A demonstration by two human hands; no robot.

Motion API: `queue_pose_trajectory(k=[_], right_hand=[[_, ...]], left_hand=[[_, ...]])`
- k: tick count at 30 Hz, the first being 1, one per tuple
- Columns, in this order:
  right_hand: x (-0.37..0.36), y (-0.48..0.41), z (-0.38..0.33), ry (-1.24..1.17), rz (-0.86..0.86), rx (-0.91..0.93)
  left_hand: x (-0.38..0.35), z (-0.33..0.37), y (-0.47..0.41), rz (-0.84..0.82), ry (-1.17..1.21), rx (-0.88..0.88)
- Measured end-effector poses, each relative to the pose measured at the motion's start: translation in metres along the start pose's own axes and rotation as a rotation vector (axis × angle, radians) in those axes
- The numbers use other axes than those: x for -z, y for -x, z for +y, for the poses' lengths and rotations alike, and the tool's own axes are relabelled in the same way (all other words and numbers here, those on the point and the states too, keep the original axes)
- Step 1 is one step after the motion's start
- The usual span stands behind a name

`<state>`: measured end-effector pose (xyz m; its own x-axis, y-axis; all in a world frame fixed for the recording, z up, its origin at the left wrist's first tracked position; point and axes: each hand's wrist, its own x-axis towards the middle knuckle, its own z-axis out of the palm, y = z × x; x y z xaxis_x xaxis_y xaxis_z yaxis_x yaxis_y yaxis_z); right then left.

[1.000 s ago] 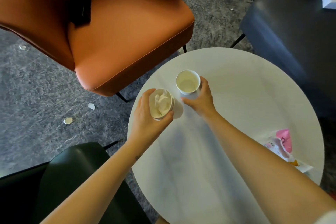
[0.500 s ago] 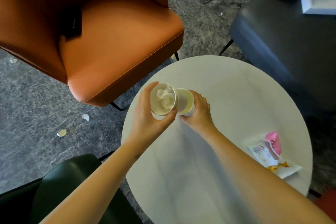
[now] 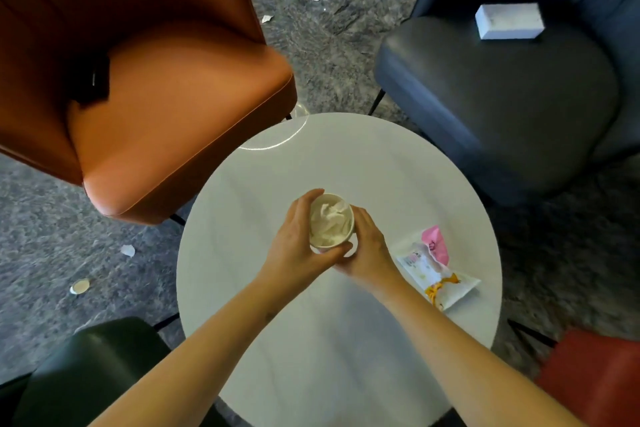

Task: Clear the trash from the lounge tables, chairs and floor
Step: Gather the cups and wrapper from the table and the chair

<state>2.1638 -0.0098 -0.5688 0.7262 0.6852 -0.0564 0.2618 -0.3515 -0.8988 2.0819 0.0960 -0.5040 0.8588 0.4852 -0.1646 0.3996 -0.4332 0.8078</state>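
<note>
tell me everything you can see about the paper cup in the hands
The paper cup is off-white, round-rimmed and stuffed with crumpled white tissue. Its mouth faces up toward the camera, over the round white table. The left hand grips its left side, thumb across the near rim; the right hand holds its right side. Its base is hidden.

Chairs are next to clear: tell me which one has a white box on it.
The dark blue chair at upper right: the white box lies at the back of its seat. The orange chair carries a black object instead.
</note>
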Motion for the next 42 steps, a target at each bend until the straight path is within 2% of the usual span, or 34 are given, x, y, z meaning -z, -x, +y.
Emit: queue_pose_trajectory(k=[4, 8, 12, 14, 16, 22, 31, 39, 42], right_hand=[[0.03, 0.02, 0.008, -0.035, -0.084, -0.019], [0.065, 0.034, 0.032, 0.207, -0.207, -0.08], [0.097, 0.046, 0.067, 0.477, -0.104, -0.226], [0.106, 0.053, 0.081, 0.531, -0.041, -0.293], [0.107, 0.062, 0.093, 0.562, -0.052, -0.361], [0.087, 0.089, 0.109, 0.717, -0.055, -0.366], [0.05, 0.12, 0.09, 0.651, 0.004, -0.419], [0.06, 0.12, 0.024, 0.593, 0.134, -0.318], [0.069, 0.123, 0.008, 0.601, 0.129, -0.313]], left_hand=[[-0.027, 0.019, 0.011, 0.029, -0.023, 0.012], [-0.046, 0.024, 0.026, 0.076, -0.041, 0.044], [-0.066, 0.013, 0.048, 0.091, -0.031, 0.147], [-0.077, 0.002, 0.06, 0.076, -0.031, 0.197], [-0.088, -0.009, 0.073, 0.066, -0.028, 0.242], [-0.102, -0.032, 0.102, 0.074, -0.034, 0.233], [-0.083, -0.051, 0.125, -0.012, -0.05, 0.14], [-0.032, -0.026, 0.148, 0.144, -0.18, -0.002], [-0.019, -0.016, 0.151, 0.171, -0.197, -0.009]])
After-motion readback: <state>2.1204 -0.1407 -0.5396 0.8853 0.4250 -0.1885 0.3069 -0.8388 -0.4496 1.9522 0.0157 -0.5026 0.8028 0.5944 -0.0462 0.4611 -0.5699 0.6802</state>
